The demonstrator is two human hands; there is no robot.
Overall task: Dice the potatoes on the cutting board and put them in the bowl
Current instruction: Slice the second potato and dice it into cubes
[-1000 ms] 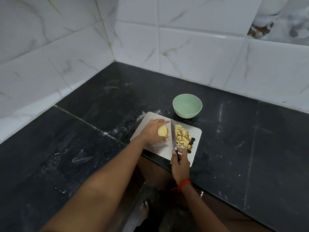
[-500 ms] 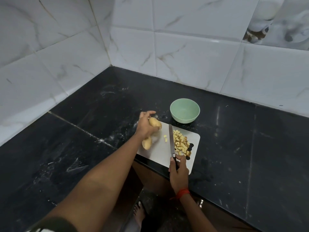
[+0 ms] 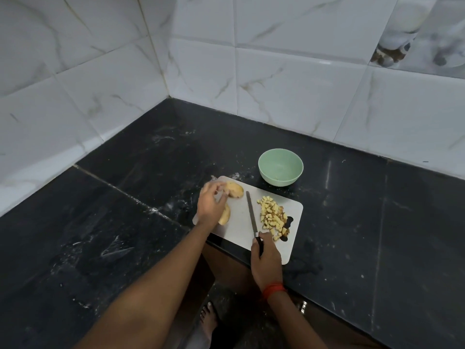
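At left of centre in the frame, on the dark stone counter (image 3: 125,210), my left hand (image 3: 210,206) hovers over the left end of the white cutting board (image 3: 240,222). A second ago it was pressing a potato piece against the blade. It has since pulled away to the board's left edge, where two uncut potato pieces sit: one (image 3: 235,189) just past the fingertips, one (image 3: 225,216) partly under the palm. The hand is motion-blurred, so I cannot tell whether it grips a piece or only touches it.

That shift suggests one round of cutting is finished and the next piece is being chosen.

At the middle of the board the knife (image 3: 251,214) lies with its blade pointing away from me and touching no potato. My right hand (image 3: 266,260), with a red thread (image 3: 273,289) at the wrist, has its fingers curled round the handle at the board's near edge.

Right of the blade is a pile of diced potato (image 3: 273,217), spread towards the board's handle hole. Above it in the frame, just beyond the board's far edge, the pale green bowl (image 3: 270,162) holds no potato yet.

Nothing lies between the pile and the bowl. The pile does crowd the right half of the board, so I judge there is little room there for more cutting.
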